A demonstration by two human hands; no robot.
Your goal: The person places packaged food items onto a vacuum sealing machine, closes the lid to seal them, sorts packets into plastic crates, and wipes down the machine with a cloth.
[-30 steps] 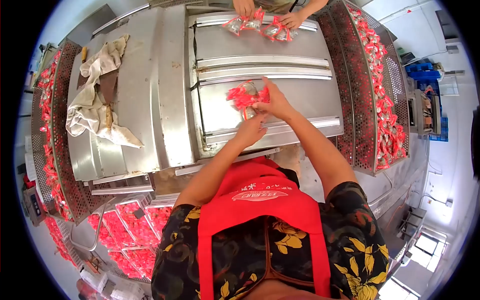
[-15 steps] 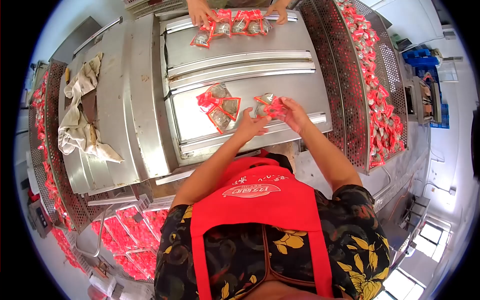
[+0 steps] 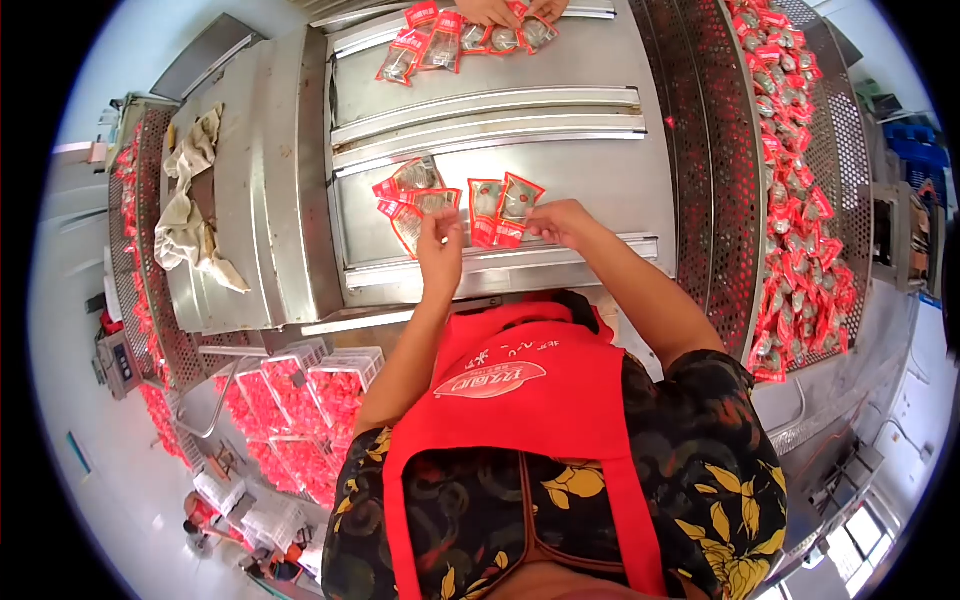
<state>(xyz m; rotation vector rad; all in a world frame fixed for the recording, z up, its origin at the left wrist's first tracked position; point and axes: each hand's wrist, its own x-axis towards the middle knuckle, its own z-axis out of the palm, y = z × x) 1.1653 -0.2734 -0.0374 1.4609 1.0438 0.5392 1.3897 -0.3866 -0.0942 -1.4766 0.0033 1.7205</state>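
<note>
Two red-edged clear packets (image 3: 485,205) with dark round contents lie side by side on the steel table (image 3: 580,180). At the edge of the right-hand one, my right hand (image 3: 560,222) has its fingertips pinched. To the left is a loose cluster of similar packets (image 3: 415,180), overlapping at different angles. My left hand (image 3: 441,250) is at the near side of this cluster, its thumb and fingers closed on the lower edge of a packet (image 3: 437,200). The fingers partly cover that edge.
Another person's hands (image 3: 490,10) handle a row of packets (image 3: 440,45) at the far side. Raised metal rails (image 3: 490,120) cross the table. A perforated trough (image 3: 715,200) and heaped packets (image 3: 795,230) stand right. A cloth (image 3: 190,200) lies left; filled crates (image 3: 300,400) sit below.
The packets by my right hand now lie straight, side by side. My left hand has moved left to the cluster. Across the table, the other person's packets are rearranged. The camera view has shifted.
</note>
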